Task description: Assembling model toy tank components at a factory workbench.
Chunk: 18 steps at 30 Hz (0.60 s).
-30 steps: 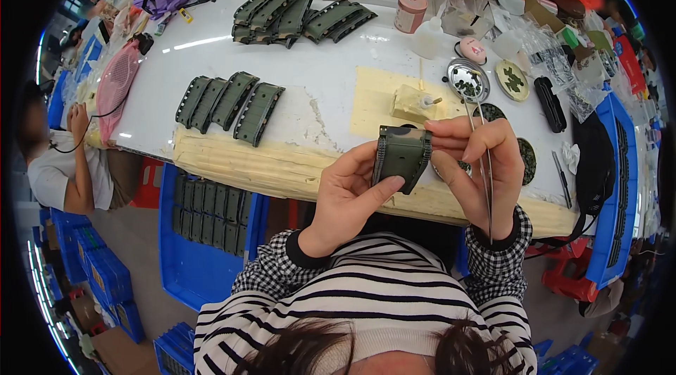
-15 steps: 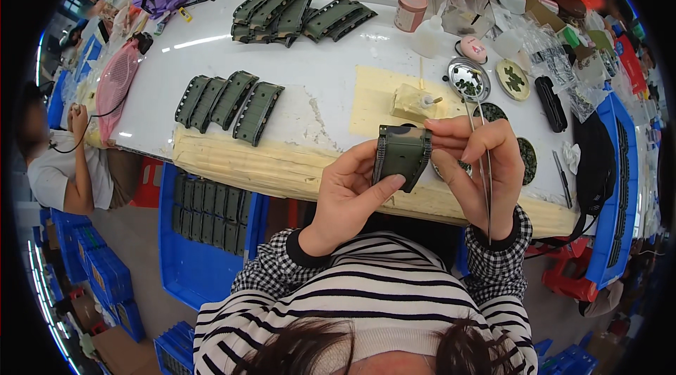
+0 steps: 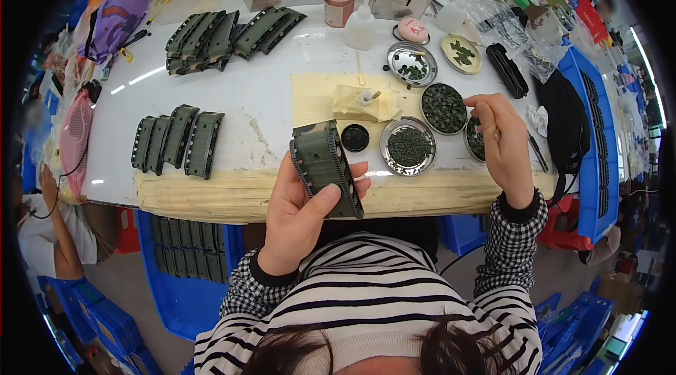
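Observation:
My left hand [image 3: 289, 209] is closed around a curved dark green piece [image 3: 318, 157] with toothed, track-like edges and a camouflage-patterned end. The thumb presses on its lower face. Over at the right, my right hand [image 3: 508, 150] is at a round dish [image 3: 476, 141] of small dark green parts, partly covering it. Its fingers are bent together; the tweezers seen earlier cannot be made out. Between the hands are a silver dish [image 3: 410, 147] of tiny green bits, a fuller round tin [image 3: 443, 109] and a small black round cap [image 3: 355, 138].
Similar green pieces lie in a row [image 3: 176, 139] and a pile [image 3: 204, 40] at left. A taped block [image 3: 362, 102] stands mid-table near a white squeeze bottle [image 3: 360, 26]. A blue crate [image 3: 186, 304] of more pieces sits below the padded table edge [image 3: 211, 195].
My hands have parted. The left has moved slightly left and nearer with the green piece. The right has left the piece for the dish. The view has shifted, so the table appears further left.

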Tool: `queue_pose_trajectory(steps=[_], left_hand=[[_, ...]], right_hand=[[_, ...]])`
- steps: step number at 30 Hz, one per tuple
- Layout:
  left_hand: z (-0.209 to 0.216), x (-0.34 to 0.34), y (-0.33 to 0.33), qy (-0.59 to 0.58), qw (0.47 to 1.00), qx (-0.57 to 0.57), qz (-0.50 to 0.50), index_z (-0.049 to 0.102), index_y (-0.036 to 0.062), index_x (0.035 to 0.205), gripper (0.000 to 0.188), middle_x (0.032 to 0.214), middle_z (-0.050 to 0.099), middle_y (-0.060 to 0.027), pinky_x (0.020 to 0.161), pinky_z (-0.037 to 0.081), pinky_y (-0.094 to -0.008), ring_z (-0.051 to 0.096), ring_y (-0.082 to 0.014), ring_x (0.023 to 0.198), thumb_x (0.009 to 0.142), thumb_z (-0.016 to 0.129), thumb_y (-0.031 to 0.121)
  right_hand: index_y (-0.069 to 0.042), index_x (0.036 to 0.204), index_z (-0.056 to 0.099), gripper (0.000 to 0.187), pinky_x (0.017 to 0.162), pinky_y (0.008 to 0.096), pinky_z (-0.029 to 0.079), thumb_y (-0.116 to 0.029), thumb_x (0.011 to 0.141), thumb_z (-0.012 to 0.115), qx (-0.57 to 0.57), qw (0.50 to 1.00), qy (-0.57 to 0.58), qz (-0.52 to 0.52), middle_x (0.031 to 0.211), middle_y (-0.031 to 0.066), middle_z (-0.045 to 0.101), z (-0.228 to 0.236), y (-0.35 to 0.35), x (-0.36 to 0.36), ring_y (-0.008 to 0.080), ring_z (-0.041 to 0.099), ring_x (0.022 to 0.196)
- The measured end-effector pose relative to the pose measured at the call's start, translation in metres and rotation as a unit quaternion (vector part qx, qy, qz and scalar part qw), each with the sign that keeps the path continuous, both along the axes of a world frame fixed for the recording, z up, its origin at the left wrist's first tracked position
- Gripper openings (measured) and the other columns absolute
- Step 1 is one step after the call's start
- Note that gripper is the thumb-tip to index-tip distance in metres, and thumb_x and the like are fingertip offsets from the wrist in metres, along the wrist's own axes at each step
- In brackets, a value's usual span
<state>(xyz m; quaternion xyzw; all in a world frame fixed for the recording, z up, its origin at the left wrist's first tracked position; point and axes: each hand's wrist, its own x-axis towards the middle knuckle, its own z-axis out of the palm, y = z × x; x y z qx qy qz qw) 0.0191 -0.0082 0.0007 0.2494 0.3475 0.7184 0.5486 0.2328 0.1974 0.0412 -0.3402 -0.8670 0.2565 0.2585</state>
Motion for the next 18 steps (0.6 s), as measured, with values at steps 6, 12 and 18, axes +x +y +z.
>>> queue_pose_trajectory(steps=[6, 12, 18], left_hand=[[0.000, 0.002, 0.000, -0.014, 0.999, -0.021, -0.024, 0.028, 0.0041, 0.136, 0.048, 0.119, 0.056, -0.0249, 0.092, 0.052, -0.0412, 0.062, -0.0305, 0.106, 0.093, 0.050, 0.001], [-0.001, -0.001, -0.003, -0.011, 0.999, -0.036, -0.016, 0.029, 0.0045, 0.135, 0.046, 0.119, 0.056, -0.0247, 0.092, 0.052, -0.0412, 0.062, -0.0303, 0.105, 0.093, 0.048, -0.001], [-0.001, 0.000, 0.001, -0.006, 0.999, -0.050, -0.016, 0.029, 0.0038, 0.134, 0.046, 0.119, 0.056, -0.0243, 0.091, 0.052, -0.0399, 0.063, -0.0292, 0.104, 0.093, 0.049, -0.001]], right_hand=[[-0.002, 0.087, 0.062, 0.013, 0.065, 0.0345, 0.049, 0.000, 0.074, 0.064, 0.045, 0.996, -0.076, 0.030, 0.082, 0.0122, 0.060, -0.016, 0.024, -0.017, 0.0287, 0.062, 0.074], [-0.002, 0.084, 0.060, 0.014, 0.064, 0.0356, 0.048, 0.000, 0.071, 0.063, 0.065, 0.990, -0.107, 0.058, 0.081, 0.0115, 0.059, -0.020, 0.030, -0.031, 0.0284, 0.061, 0.072], [0.000, 0.082, 0.059, 0.012, 0.062, 0.0340, 0.047, -0.001, 0.071, 0.063, 0.039, 0.993, -0.100, 0.038, 0.078, 0.0115, 0.058, -0.017, 0.027, -0.026, 0.0266, 0.060, 0.070]])
